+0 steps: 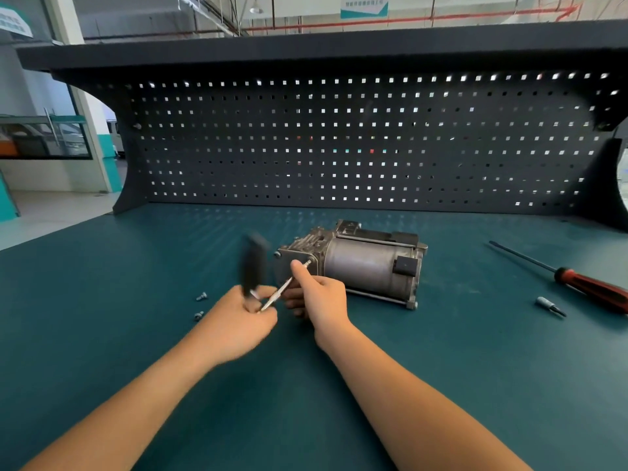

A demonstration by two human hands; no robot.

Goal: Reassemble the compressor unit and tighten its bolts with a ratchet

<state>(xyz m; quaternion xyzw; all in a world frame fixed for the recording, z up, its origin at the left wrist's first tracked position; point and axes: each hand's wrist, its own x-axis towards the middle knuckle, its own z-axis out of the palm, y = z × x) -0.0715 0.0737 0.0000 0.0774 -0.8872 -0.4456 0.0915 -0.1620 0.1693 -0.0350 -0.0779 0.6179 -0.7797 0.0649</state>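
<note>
Teal matting is covering the bench (pixel 136 266), and the compressor unit (pixel 360 266) is lying on its side at mid-bench, forward of the dark pegboard (pixel 339 141).

The left hand (pixel 244 317) is gripping the ratchet (pixel 253 263) with curled fingers. Its black handle is standing upward and showing blurred.

A slim steel extension bar (pixel 277 295) is running from the ratchet to a bolt on the unit's near end plate. The right hand (pixel 319 300) is curling its fingers round this bar, with the thumb lying along it toward the bolt. Both hands are screening the lower part of the end plate.

Two loose bolts (pixel 201 296) are lying on the matting left of the hands. A red-handled screwdriver (pixel 591 287) and a small bit socket (pixel 548 304) are lying well to the right, apart from the unit.
</note>
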